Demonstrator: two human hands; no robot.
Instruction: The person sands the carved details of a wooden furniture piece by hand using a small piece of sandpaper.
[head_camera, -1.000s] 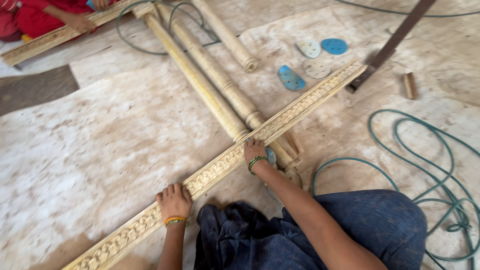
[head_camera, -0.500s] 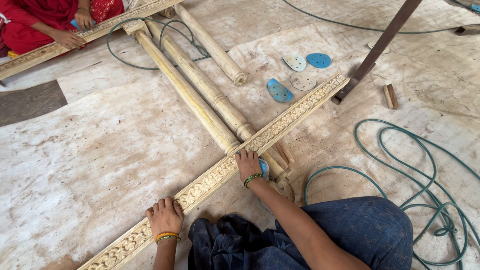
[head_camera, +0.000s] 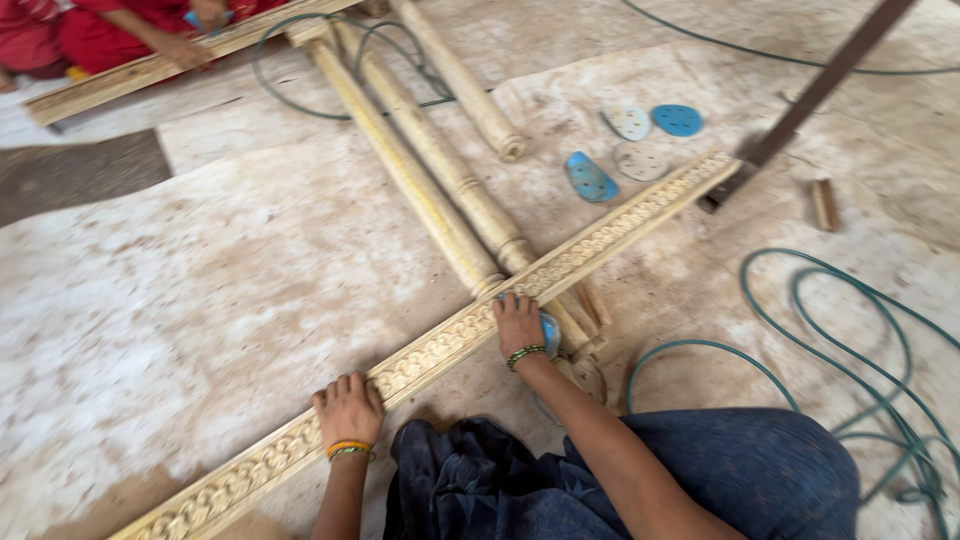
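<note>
Carved wooden moulding (head_camera: 620, 225) lies flat on the dusty floor (head_camera: 200, 300), its long axis running on a diagonal from the lower left up to the upper right, where its far end stops beside a dark metal bar (head_camera: 810, 95). It crosses over the near ends of two turned wooden posts (head_camera: 440, 190) that point away toward the upper left. Left hand (head_camera: 348, 408) rests palm down on the lower stretch of the moulding, fingers together and laid flat over the carving, gripping nothing. Right hand (head_camera: 520, 325) presses on the moulding near its middle, fingers curled over a blue sanding pad (head_camera: 549, 333) held against the wood. No container shows anywhere; loose sanding discs (head_camera: 632, 145), blue and pale, lie bare on the floor just beyond the moulding. A green hose (head_camera: 850, 320) loops at the right. A small wood block (head_camera: 824, 203) sits near the bar. Another person in red (head_camera: 100, 30) works on a second length of wood at the top left.
</note>
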